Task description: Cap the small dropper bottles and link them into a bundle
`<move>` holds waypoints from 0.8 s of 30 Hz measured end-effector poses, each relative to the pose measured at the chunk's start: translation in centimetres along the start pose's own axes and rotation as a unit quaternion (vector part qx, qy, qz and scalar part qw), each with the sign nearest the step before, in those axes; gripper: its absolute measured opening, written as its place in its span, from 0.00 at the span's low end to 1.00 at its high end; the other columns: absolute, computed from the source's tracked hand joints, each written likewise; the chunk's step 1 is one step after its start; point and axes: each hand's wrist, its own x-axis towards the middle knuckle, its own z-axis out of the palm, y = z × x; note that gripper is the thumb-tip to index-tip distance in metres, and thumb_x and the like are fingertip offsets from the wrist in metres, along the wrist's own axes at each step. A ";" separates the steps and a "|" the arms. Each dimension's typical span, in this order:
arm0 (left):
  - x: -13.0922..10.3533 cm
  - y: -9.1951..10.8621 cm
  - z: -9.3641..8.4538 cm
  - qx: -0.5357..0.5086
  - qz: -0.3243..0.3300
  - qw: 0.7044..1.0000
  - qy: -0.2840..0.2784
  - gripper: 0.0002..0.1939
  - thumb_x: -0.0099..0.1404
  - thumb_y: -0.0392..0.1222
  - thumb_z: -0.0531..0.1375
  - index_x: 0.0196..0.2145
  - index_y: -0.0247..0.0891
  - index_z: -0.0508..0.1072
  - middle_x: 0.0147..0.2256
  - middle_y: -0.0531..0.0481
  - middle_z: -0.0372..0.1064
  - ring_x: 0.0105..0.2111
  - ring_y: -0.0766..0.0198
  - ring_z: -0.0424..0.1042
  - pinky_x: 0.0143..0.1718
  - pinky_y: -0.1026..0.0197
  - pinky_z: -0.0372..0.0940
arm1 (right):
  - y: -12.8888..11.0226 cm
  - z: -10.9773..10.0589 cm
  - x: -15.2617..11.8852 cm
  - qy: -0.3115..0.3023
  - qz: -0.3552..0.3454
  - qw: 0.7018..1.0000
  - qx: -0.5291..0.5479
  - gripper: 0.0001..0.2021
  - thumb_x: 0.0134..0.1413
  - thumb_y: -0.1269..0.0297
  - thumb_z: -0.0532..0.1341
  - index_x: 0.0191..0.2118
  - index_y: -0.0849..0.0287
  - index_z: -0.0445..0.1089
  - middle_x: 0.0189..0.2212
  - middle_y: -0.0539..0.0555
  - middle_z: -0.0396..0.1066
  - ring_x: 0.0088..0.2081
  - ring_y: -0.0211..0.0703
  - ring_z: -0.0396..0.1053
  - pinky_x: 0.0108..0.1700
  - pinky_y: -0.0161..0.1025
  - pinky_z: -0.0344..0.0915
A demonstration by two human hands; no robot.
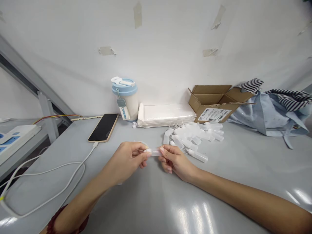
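Between my two hands a small translucent plastic bottle (155, 152) lies level, just above the grey table. My left hand (129, 159) pinches its left end, where a white tip shows by the thumb. The thumb and fingers of my right hand (174, 161) close on its other end. Beyond my right hand a loose pile of similar small bottles (190, 135) covers part of the table, and one bottle (198, 156) lies nearest to that hand. Something pale and curved, partly hidden, rests behind my left hand.
A phone (103, 128) with a white cable (80, 164) lies at left. Along the wall stand a blue-lidded cup (125, 100), a stack of white padded envelopes (167, 113), an open cardboard box (212, 104) and a light blue bag (263, 112). Tiny white caps (134, 125) sit by the cup.
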 end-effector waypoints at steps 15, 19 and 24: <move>0.7 -0.7 0.5 0.021 -0.014 0.999 0.044 0.18 0.62 0.50 0.53 0.20 0.37 0.65 0.20 0.55 0.64 0.21 0.66 0.66 0.24 0.66 0.61 | 0.2 0.3 0.1 0.029 -0.028 0.999 0.019 0.14 0.51 0.54 0.63 0.34 0.61 0.66 0.22 0.46 0.61 0.19 0.31 0.57 0.22 0.33 0.53; 0.5 -0.9 0.7 -0.001 -0.065 0.998 0.001 0.19 0.62 0.52 0.53 0.21 0.37 0.67 0.15 0.57 0.59 0.16 0.67 0.62 0.16 0.67 0.56 | 0.3 0.4 0.1 0.036 -0.036 0.999 0.010 0.15 0.51 0.52 0.62 0.33 0.61 0.67 0.21 0.46 0.60 0.19 0.31 0.57 0.23 0.34 0.54; 0.4 -0.9 1.2 -0.018 -0.079 0.997 0.001 0.20 0.61 0.54 0.53 0.21 0.37 0.68 0.15 0.58 0.58 0.14 0.68 0.61 0.13 0.69 0.53 | 0.3 0.4 0.0 0.044 -0.036 0.998 -0.001 0.15 0.51 0.52 0.62 0.33 0.61 0.66 0.21 0.45 0.59 0.19 0.32 0.58 0.23 0.34 0.54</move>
